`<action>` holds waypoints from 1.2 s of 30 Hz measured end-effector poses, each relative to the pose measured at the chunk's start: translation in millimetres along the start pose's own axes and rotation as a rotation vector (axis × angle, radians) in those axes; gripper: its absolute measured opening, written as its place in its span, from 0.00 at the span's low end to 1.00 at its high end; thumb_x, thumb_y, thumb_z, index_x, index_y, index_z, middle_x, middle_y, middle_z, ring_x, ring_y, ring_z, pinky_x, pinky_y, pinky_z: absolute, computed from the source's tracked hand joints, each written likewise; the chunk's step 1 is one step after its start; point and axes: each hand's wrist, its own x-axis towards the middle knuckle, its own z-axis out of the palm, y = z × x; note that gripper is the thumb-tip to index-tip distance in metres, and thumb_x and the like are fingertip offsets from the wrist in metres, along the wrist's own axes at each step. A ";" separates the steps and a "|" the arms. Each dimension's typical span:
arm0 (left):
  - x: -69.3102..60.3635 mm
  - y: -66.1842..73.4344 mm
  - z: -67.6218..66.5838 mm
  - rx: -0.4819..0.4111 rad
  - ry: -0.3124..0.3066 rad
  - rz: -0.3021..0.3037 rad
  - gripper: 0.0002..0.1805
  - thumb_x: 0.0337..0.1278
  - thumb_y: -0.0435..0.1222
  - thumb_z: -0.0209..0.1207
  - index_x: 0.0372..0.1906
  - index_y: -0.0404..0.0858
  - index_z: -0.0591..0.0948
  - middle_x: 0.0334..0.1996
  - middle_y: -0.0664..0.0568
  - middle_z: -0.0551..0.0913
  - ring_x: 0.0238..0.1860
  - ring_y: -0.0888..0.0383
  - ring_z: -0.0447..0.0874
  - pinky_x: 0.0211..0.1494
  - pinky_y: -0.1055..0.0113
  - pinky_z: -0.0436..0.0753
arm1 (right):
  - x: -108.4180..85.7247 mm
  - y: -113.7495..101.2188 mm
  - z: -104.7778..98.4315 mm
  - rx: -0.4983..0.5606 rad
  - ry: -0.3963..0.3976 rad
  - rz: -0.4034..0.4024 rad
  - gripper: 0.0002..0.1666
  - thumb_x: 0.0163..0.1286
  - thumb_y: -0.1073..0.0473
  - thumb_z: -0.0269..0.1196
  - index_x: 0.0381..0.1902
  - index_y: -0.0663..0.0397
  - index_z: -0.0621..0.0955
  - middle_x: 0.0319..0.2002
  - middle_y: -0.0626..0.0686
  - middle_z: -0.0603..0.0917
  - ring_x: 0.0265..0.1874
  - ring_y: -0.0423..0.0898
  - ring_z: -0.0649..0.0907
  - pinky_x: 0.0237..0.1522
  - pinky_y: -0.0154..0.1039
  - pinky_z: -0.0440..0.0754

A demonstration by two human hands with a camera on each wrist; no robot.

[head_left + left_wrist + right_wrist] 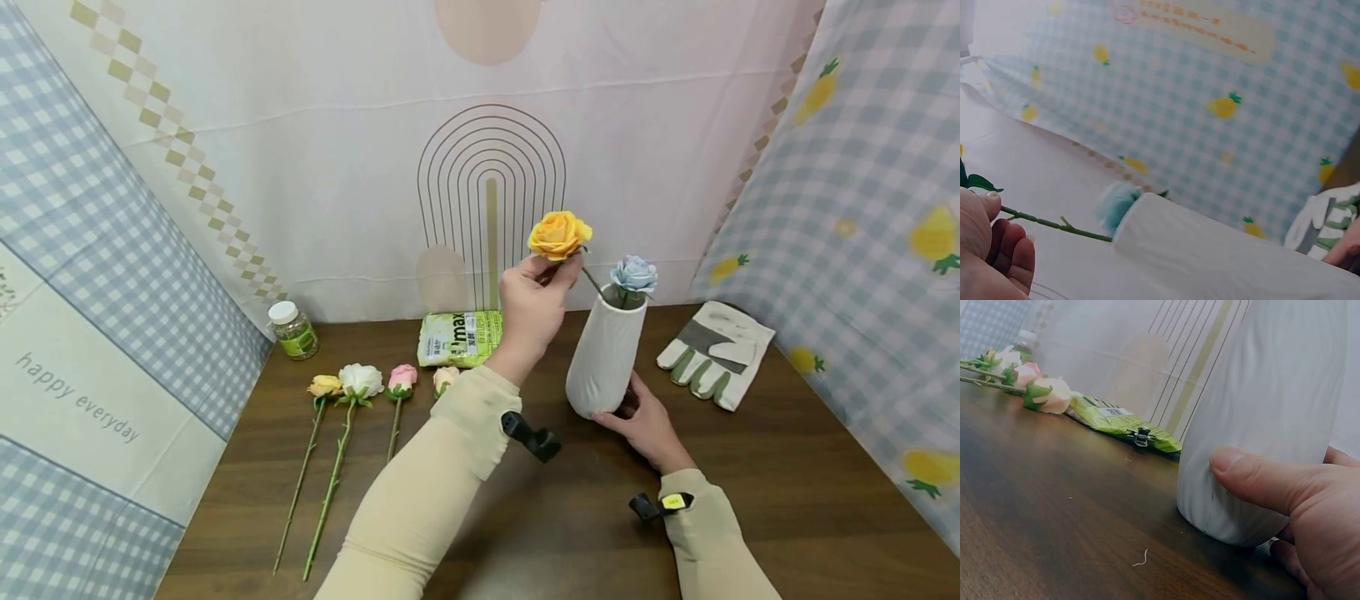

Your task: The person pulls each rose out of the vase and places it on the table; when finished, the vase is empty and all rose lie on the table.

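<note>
A yellow-orange rose (pixel 559 236) is pinched just below its bloom by my left hand (pixel 534 302). Its green stem (pixel 1063 227) slants down to the mouth of the white vase (pixel 606 354), the lower end hidden inside. A light blue rose (pixel 634 275) stands in the same vase, its bloom above the rim. My right hand (pixel 647 427) grips the vase low down, and in the right wrist view the thumb of that hand (pixel 1329 519) lies across the ribbed side of the vase (pixel 1260 412). The vase leans slightly.
Yellow (pixel 325 386), white (pixel 361 382), pink (pixel 402 379) and pale peach roses (pixel 445 380) lie at the left. Behind them are a lidded jar (pixel 294 332) and a green packet (pixel 459 337) with a clip (pixel 1141 437). A white-grey glove (pixel 717 353) lies right of the vase.
</note>
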 end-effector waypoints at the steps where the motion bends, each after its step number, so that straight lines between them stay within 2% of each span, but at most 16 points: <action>1: 0.3 1.2 -3.0 -0.014 0.017 0.000 0.10 0.56 0.34 0.66 0.41 0.31 0.86 0.35 0.44 0.87 0.35 0.64 0.84 0.40 0.66 0.84 | -0.1 0.0 0.0 0.000 0.001 -0.002 0.60 0.54 0.48 0.74 0.76 0.43 0.51 0.64 0.60 0.69 0.61 0.54 0.72 0.53 0.39 0.77; 5: 1.4 6.4 -16.5 -0.095 0.070 -0.030 0.11 0.56 0.32 0.66 0.42 0.29 0.86 0.36 0.46 0.87 0.34 0.64 0.83 0.42 0.64 0.84 | -0.5 -0.6 0.2 -0.007 0.004 -0.005 0.61 0.54 0.48 0.74 0.76 0.45 0.51 0.64 0.60 0.70 0.60 0.54 0.73 0.50 0.32 0.77; 9: 5.0 13.0 -30.7 -0.231 0.114 -0.064 0.12 0.55 0.29 0.66 0.42 0.25 0.83 0.34 0.46 0.86 0.29 0.61 0.82 0.39 0.65 0.83 | 0.1 -1.3 0.3 -0.009 0.008 -0.014 0.60 0.54 0.49 0.75 0.76 0.46 0.52 0.63 0.60 0.71 0.59 0.53 0.73 0.49 0.29 0.76; 12: 9.0 17.5 -43.2 -0.299 0.159 -0.083 0.12 0.55 0.29 0.66 0.42 0.25 0.83 0.33 0.48 0.86 0.28 0.59 0.81 0.38 0.66 0.83 | 0.8 -0.9 0.3 -0.015 0.008 -0.023 0.60 0.54 0.49 0.74 0.76 0.46 0.52 0.62 0.60 0.71 0.59 0.53 0.73 0.48 0.28 0.76; 18: 11.8 16.7 -72.3 -0.360 0.237 -0.125 0.10 0.56 0.32 0.65 0.41 0.29 0.83 0.30 0.49 0.84 0.27 0.59 0.81 0.37 0.67 0.83 | 0.4 -0.6 -0.4 -0.028 0.011 -0.014 0.61 0.53 0.48 0.74 0.76 0.47 0.52 0.63 0.60 0.71 0.59 0.53 0.73 0.50 0.34 0.77; 24: 6.0 9.9 -98.6 -0.431 0.317 -0.208 0.07 0.57 0.34 0.65 0.37 0.34 0.84 0.27 0.49 0.82 0.26 0.61 0.80 0.34 0.69 0.82 | -1.1 -1.0 -0.7 -0.038 0.011 0.006 0.61 0.54 0.47 0.74 0.76 0.47 0.51 0.63 0.60 0.70 0.60 0.53 0.72 0.52 0.41 0.77; 27: 2.3 5.8 -110.1 -0.464 0.349 -0.230 0.05 0.58 0.35 0.65 0.35 0.36 0.84 0.26 0.50 0.81 0.25 0.62 0.80 0.33 0.71 0.81 | -1.6 -0.8 -0.7 -0.038 0.011 0.006 0.61 0.54 0.48 0.74 0.76 0.46 0.51 0.64 0.60 0.70 0.61 0.53 0.72 0.53 0.43 0.77; 32: -4.7 -2.1 -128.3 -0.488 0.405 -0.259 0.05 0.57 0.34 0.65 0.33 0.35 0.84 0.24 0.50 0.81 0.23 0.62 0.80 0.30 0.72 0.81 | -1.4 -0.8 -0.3 -0.026 0.008 -0.002 0.60 0.55 0.48 0.74 0.76 0.46 0.51 0.64 0.60 0.69 0.61 0.54 0.71 0.52 0.36 0.76; 36: -11.4 -8.1 -141.7 -0.463 0.428 -0.265 0.06 0.57 0.35 0.65 0.32 0.35 0.84 0.23 0.50 0.80 0.22 0.62 0.80 0.30 0.73 0.81 | -1.2 -1.0 -0.2 -0.021 0.008 -0.002 0.60 0.55 0.49 0.74 0.76 0.48 0.51 0.64 0.61 0.69 0.61 0.54 0.72 0.49 0.28 0.75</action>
